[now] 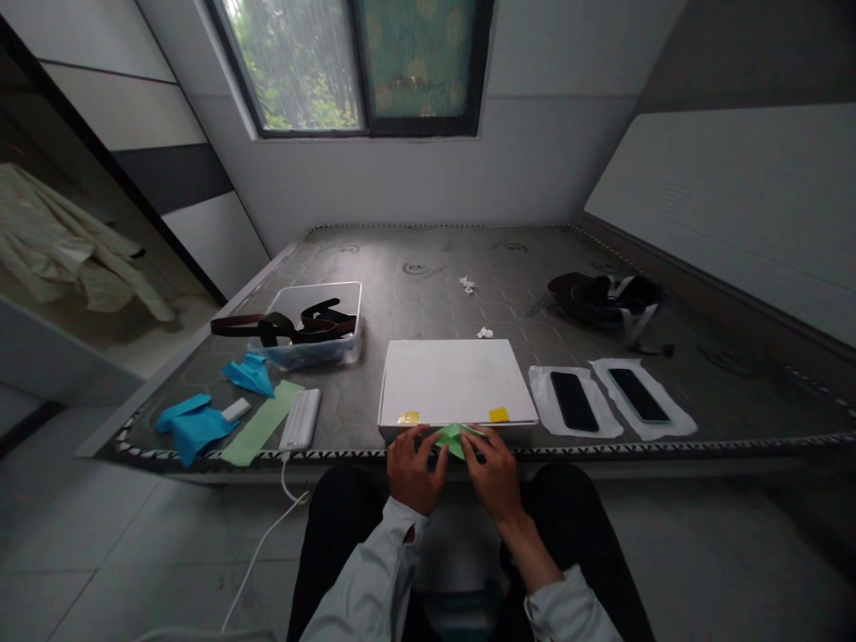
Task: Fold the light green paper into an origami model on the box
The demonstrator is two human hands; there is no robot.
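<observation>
Both my hands meet at the near edge of the dark table (434, 285), pinching a small folded green paper (453, 439). My left hand (413, 468) grips its left side with curled fingers. My right hand (493, 473) grips its right side the same way. The paper rests against the front edge of a flat white box (455, 379), which carries two small yellow stickers along its near side.
Left of the box lie a white power bank (300, 418) with a cable, a pale green paper strip (263, 422), blue folded papers (193, 426) and a clear tray (314, 325) holding a brown belt. To the right are two dark phones (573, 401) on white sheets and a black strap bundle (605, 299).
</observation>
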